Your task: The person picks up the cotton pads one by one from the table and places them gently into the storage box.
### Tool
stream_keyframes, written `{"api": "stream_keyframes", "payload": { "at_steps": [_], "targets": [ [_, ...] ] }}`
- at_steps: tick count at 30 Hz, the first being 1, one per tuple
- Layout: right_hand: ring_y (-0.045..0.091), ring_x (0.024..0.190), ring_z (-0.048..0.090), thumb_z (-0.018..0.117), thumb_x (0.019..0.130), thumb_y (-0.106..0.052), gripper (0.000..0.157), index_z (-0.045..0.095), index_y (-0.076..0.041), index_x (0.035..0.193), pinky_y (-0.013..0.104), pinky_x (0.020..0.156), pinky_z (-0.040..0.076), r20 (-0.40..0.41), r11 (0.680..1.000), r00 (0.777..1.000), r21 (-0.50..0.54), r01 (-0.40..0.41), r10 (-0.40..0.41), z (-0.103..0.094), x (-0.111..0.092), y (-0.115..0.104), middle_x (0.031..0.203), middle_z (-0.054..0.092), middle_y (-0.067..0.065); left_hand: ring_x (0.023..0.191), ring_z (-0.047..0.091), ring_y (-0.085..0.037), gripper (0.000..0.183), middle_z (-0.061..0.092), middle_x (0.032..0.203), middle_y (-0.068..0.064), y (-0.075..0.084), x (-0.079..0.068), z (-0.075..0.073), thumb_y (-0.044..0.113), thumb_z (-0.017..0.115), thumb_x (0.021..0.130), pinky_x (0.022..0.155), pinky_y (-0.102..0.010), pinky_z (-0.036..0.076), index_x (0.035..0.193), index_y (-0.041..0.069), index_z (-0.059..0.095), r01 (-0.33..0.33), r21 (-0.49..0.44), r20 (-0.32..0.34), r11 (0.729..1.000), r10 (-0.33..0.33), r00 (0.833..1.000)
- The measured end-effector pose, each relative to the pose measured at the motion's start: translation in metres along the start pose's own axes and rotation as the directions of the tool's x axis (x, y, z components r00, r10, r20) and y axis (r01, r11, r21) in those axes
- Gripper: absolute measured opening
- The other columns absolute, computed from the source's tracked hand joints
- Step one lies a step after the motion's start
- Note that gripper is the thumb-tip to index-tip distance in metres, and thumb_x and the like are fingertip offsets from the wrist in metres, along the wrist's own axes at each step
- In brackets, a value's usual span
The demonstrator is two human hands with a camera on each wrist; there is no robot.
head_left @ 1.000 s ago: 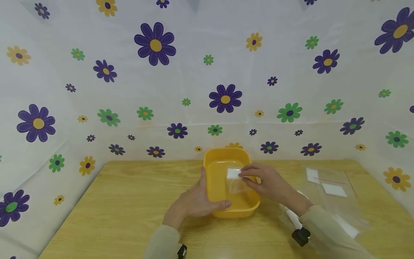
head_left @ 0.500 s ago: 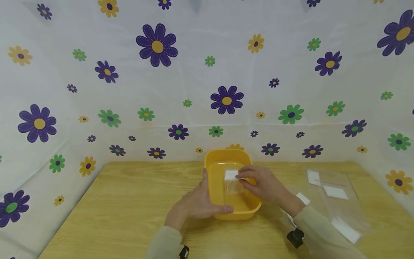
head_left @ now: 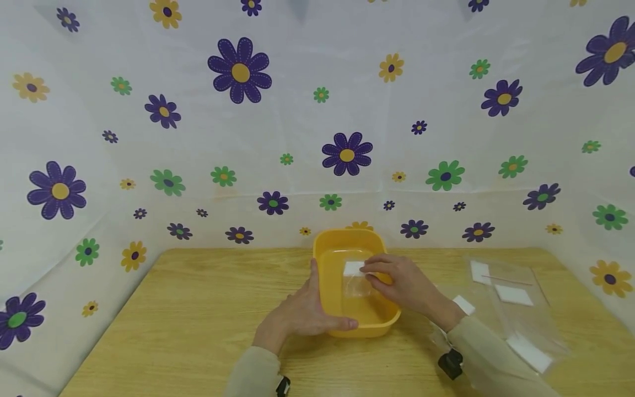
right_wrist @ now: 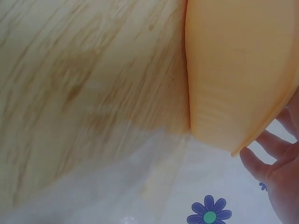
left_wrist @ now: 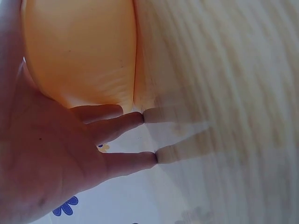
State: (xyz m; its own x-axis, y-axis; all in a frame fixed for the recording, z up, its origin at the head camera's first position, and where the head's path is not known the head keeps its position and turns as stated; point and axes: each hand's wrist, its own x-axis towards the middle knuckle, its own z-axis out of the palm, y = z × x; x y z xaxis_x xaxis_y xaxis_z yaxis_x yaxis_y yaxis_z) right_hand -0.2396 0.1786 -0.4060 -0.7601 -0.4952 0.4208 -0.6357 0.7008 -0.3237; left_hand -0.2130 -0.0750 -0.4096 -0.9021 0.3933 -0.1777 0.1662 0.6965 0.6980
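Observation:
A yellow plastic basin (head_left: pixel 364 330) stands on the table in the middle of the head view. My left hand (head_left: pixel 300 311) rests along its left side, thumb lying straight across the near rim. In the left wrist view the left fingers (left_wrist: pixel 128 161) are straight, their tips down at the tabletop beside the basin's wall (left_wrist: pixel 84 51). My right hand (head_left: pixel 404 281) reaches over the basin's right rim and pinches a small clear plastic bag (head_left: pixel 356 284) with a white piece in its upper part. The bag overlaps the basin's inside; the right fingertips cover its right edge.
Clear plastic bags (head_left: pixel 533 317) with white pieces (head_left: pixel 514 295) lie on the right of the wooden table (head_left: pixel 198 320), partly under the right sleeve. A flower-printed white sheet (head_left: pixel 297 121) rises behind the table and along both sides.
My right hand and the small bag have shifted slightly left over the basin. My left hand and the basin stay nearly where they were.

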Motion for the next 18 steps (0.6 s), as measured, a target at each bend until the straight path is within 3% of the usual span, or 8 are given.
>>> {"api": "stream_keyframes", "payload": {
  "at_steps": [5,18],
  "targets": [
    [0.037,0.127,0.064,0.076,0.093,-0.019,0.031,0.075,-0.012,0.123,0.058,0.106,0.052,0.034,1.000,0.999,0.013,-0.027,0.027,0.000,-0.002,0.001,0.132,0.071,0.012,0.151,0.034,-0.045,0.150,0.014,0.172,-0.019,-0.001,0.000,0.001,0.069,0.083,0.071,0.118,-0.068,0.033,0.161,0.015,-0.024,-0.008,-0.046,0.010,0.999,0.009,1.000],
    [0.044,0.137,0.053,0.078,0.091,-0.031,0.050,0.066,-0.018,0.138,0.067,0.105,0.048,-0.020,0.996,0.996,-0.003,-0.087,0.086,-0.030,-0.035,0.015,0.149,0.058,0.015,0.151,0.035,-0.042,0.151,0.019,0.171,-0.019,-0.001,0.003,-0.001,0.066,0.085,0.071,0.120,-0.065,0.033,0.161,0.016,-0.025,-0.050,-0.080,0.021,0.996,0.051,0.998]
  ]
}}
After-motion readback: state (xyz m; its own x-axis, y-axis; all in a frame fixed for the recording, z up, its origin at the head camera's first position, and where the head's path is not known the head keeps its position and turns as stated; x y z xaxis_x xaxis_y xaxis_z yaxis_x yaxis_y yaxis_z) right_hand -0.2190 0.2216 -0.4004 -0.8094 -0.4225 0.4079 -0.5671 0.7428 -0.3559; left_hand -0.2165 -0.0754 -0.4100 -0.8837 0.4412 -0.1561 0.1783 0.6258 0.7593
